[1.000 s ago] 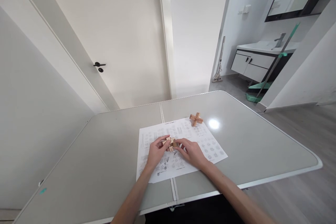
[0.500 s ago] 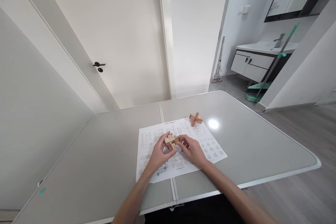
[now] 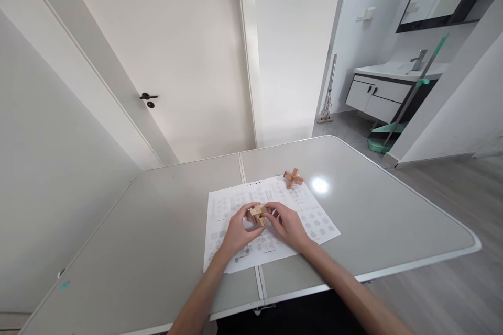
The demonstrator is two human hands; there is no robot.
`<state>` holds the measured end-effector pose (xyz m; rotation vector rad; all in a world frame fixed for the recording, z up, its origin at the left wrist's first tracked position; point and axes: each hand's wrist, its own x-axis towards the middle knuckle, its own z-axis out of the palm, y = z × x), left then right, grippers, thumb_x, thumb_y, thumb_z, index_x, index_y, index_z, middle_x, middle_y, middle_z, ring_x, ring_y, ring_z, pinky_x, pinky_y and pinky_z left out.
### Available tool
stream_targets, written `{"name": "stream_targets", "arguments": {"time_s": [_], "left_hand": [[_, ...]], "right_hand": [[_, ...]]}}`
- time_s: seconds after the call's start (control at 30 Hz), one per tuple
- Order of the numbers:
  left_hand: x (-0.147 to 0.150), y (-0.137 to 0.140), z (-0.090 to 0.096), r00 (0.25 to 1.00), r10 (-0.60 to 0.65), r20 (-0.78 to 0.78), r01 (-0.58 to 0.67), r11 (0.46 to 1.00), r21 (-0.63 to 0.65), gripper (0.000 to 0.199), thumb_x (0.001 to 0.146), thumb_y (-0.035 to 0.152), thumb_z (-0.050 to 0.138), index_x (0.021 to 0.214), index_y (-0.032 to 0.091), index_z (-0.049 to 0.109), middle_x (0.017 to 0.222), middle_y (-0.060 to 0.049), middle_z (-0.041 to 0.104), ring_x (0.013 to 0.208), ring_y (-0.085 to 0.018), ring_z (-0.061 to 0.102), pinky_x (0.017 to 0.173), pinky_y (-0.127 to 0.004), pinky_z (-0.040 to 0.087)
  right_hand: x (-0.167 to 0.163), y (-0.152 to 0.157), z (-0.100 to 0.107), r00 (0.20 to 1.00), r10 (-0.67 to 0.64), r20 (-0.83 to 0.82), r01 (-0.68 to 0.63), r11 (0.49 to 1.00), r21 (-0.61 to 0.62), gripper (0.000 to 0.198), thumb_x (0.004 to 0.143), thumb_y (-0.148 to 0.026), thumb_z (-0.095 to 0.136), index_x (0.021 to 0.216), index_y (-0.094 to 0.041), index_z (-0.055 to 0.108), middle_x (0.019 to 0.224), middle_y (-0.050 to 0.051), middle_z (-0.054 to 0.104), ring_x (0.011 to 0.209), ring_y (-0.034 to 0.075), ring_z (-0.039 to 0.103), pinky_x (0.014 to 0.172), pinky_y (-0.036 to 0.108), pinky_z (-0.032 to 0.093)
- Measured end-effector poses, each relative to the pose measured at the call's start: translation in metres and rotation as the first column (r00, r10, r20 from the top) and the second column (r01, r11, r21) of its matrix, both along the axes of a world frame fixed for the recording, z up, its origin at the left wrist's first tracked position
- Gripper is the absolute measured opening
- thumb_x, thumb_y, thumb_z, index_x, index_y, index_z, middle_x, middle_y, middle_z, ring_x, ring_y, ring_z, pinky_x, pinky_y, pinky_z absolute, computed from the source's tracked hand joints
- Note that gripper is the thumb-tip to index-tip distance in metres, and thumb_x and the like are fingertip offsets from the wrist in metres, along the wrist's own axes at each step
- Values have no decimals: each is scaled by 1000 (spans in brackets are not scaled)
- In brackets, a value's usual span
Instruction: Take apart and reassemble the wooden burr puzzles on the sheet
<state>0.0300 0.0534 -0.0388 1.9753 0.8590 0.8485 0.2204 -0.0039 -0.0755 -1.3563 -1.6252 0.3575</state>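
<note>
Both hands hold a light wooden burr puzzle (image 3: 258,213) made of interlocking notched blocks, just above a printed paper sheet. My left hand (image 3: 238,230) grips it from the left, thumb at its lower edge and fingers along the top. From the right, my right hand (image 3: 288,224) pinches a block on the puzzle's right side between thumb and fingers. The fingers partly cover the puzzle's sides. Beneath lies the white sheet (image 3: 271,257) with rows of grey diagrams, too faint to read. A darker wooden cross-shaped puzzle (image 3: 293,178) rests at the sheet's upper right corner.
The grey folding table (image 3: 157,235) has a pale metal rim and a seam down its middle. Behind it stands a white door (image 3: 188,52) with a black handle (image 3: 148,97). A washbasin cabinet (image 3: 377,95), a mop (image 3: 329,94) and a green dustpan (image 3: 380,145) are at the right.
The light puzzle has tilted slightly in my hands and moved a little lower. My left fingers have shifted down along its top. The cross-shaped puzzle and sheet stay in place.
</note>
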Motion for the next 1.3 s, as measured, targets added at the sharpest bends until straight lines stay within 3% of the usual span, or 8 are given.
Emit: {"name": "stream_targets", "arguments": {"time_s": [0.2, 0.47, 0.77, 1.03, 1.2, 1.3], "left_hand": [[-1, 1, -5, 999, -20, -50, 23, 998, 65, 59, 77, 28, 80, 133, 30, 61, 118, -5, 71, 85, -21, 62, 86, -36, 51], [-1, 2, -6, 998, -43, -43, 51, 980, 193, 59, 79, 25, 80, 134, 33, 60, 132, -6, 67, 122, -29, 59, 105, -45, 44], [-1, 0, -12, 997, -60, -44, 65, 992, 107, 58, 81, 26, 78, 134, 30, 56, 135, -7, 64, 120, -27, 63, 105, -43, 48], [-1, -2, -17, 996, -36, -82, 51, 980, 194, 57, 84, 23, 74, 136, 30, 51, 140, -6, 60, 124, -26, 61, 107, -43, 49], [1, -1, -15, 999, -4, -39, 11, 983, 184, 59, 80, 22, 78, 133, 29, 53, 136, -7, 63, 123, -26, 61, 107, -44, 49], [1, 0, -11, 1000, -16, 8, 15, 997, 75, 57, 78, 25, 81, 130, 28, 56, 134, -8, 65, 122, -28, 63, 107, -46, 49]], "right_hand": [[0, -1, 2, 999, 49, -23, -49, 999, -3, 25, 102, -39, 49, 120, -26, 60, 107, 8, 73, 72, 19, 67, 65, 32, 55], [0, -3, 7, 995, 79, -55, -80, 997, -7, 24, 102, -40, 48, 118, -25, 60, 104, 8, 72, 71, 19, 66, 62, 31, 53], [-1, -8, 12, 995, 97, -25, -97, 995, 4, 20, 103, -35, 46, 117, -26, 58, 101, 6, 70, 73, 18, 66, 64, 29, 52], [-5, -7, 11, 988, 140, -62, -140, 990, 7, 22, 103, -39, 47, 117, -27, 59, 101, 6, 70, 73, 19, 65, 62, 30, 53], [-4, -3, 7, 984, 71, -163, -87, 992, -93, 29, 105, -42, 40, 123, -27, 56, 101, 5, 70, 72, 19, 65, 70, 34, 54], [-3, 0, 5, 982, -5, -191, -26, 988, -155, 33, 105, -45, 37, 124, -26, 56, 101, 5, 70, 71, 19, 65, 73, 36, 54]]}}
